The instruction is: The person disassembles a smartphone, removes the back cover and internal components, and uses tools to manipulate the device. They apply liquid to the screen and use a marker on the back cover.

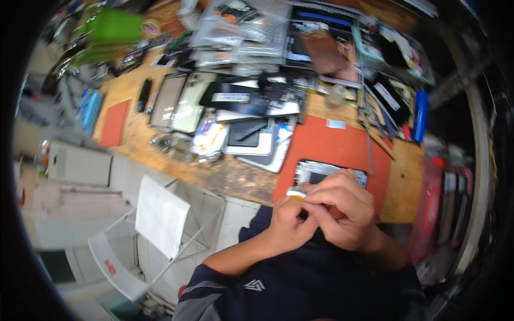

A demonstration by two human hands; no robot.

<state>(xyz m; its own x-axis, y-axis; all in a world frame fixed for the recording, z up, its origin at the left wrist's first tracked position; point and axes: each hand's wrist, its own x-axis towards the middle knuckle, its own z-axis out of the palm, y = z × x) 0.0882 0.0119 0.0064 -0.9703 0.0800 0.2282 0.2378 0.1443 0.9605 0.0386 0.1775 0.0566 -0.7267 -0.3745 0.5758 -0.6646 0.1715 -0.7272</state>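
Both hands meet in front of my chest, over the near edge of the workbench. My left hand (289,224) is closed round a small rounded thing with a white rim and yellow on it (296,194); its exact kind does not show. Against it, the thumb and fingers of my right hand (345,208) are pinched together. Whatever the right fingertips grip is too small or hidden to name. Just beyond the hands, an opened phone or small tablet (308,172) with its silver insides showing lies on a red mat (342,140). My right hand covers part of it.
Phone backs, screens and a dark phone panel (233,99) are heaped left of the mat. Stacked clear plastic trays (241,37) stand behind. Hand tools and a blue cylinder (421,115) lie to the right. A white folding chair (160,216) stands on the floor at left.
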